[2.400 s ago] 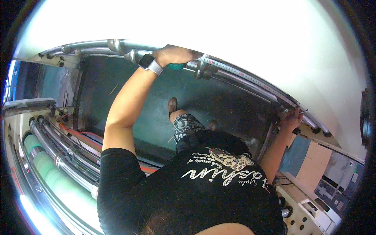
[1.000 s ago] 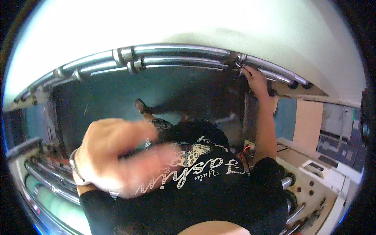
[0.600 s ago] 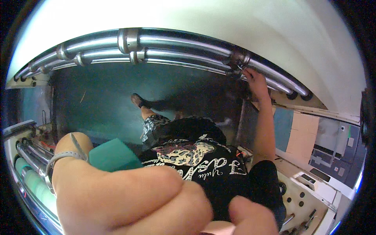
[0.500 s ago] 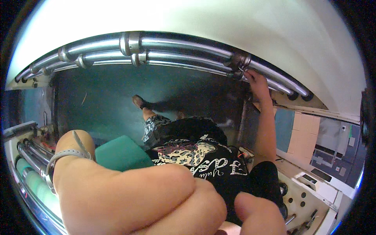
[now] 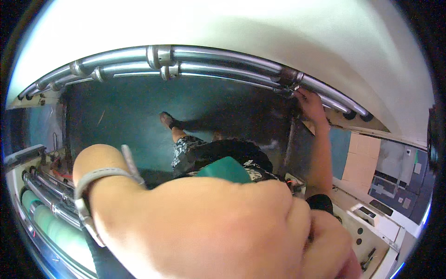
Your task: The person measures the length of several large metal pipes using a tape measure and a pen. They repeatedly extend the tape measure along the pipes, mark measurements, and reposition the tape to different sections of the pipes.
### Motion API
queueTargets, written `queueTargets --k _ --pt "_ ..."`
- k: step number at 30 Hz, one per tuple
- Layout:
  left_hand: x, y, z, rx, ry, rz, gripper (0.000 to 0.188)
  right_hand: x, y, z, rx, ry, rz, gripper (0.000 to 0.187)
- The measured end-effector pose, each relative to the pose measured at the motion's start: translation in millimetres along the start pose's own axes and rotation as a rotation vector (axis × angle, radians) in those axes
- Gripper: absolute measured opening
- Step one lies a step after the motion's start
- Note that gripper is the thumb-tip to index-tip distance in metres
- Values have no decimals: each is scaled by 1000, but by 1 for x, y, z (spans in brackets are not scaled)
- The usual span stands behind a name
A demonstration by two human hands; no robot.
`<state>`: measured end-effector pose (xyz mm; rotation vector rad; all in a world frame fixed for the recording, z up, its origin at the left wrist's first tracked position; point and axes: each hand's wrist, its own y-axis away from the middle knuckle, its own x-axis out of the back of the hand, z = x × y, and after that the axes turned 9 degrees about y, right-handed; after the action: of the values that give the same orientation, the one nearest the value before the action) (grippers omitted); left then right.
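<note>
Close to the camera, my left hand point(image 5: 241, 223) is large and curled, its back toward me and its fingers mostly hidden. A grey wristband point(image 5: 104, 173) circles that wrist. From behind the hand sticks out a flat green piece point(image 5: 226, 169), which appears to be in its grip; the contact is hidden. At the right, my right hand point(image 5: 312, 103) reaches to a dark collar point(image 5: 289, 76) on the metal shafts point(image 5: 223, 55). Its fingers are pinched at a small shiny metal bit point(image 5: 294, 87), too small to name.
Steel collars point(image 5: 158, 56) sit along the shafts below a pale machine cover point(image 5: 223, 23). At lower left lie more rollers, one pale green point(image 5: 55, 223). A machine side frame point(image 5: 371, 232) stands at lower right. Cardboard point(image 5: 362, 156) lies beyond it. My foot point(image 5: 165, 119) is on the dark floor.
My left hand has moved right, the green piece with it, now covering more of my shirt. My right hand has shifted slightly right and down, staying at the collar.
</note>
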<state>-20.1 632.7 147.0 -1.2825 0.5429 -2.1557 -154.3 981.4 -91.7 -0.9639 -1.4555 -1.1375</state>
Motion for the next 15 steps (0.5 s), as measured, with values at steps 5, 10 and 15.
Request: queueTargets --k 5,10,15 --pt "-5 11 -18 20 169 125 16 11 -2 3 151 -1 158 25" --pt "16 1 32 729 719 596 7 26 -17 -13 160 121 58 23" --pt "14 3 53 449 867 555 4 44 -14 -15 175 146 65 25"
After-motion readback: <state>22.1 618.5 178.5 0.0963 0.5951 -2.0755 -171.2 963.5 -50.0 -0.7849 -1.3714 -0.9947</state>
